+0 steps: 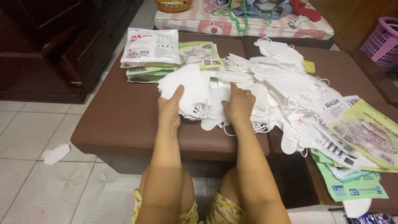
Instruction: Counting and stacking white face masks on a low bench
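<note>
Bare knees and patterned yellow shorts (224, 212) fill the lower edge, nearest the camera, with both forearms reaching forward over a brown padded bench (124, 120). At far left, a single white mask (55, 153) lies on the tiled floor (29, 137), well apart from the bench. Farther right, at the bench's back edge, sits a stack of sealed mask packets (150, 54). Left hand (170, 108) grips a small pile of folded white masks (186, 89), thumb on top and fingers hidden beneath, so the hold is closed around the pile's near edge. Right hand (239, 104) rests flat, fingers spread and pressing down on loose masks just beside that pile; it pinches nothing visible. Beyond it spreads a broad heap of white masks (282, 79) with tangled ear loops, covering the seam between the bench and a second brown bench (352, 66). At far right, empty green and clear packets (356, 145) lie overlapped, and a purple basket (383, 39) stands behind.
</note>
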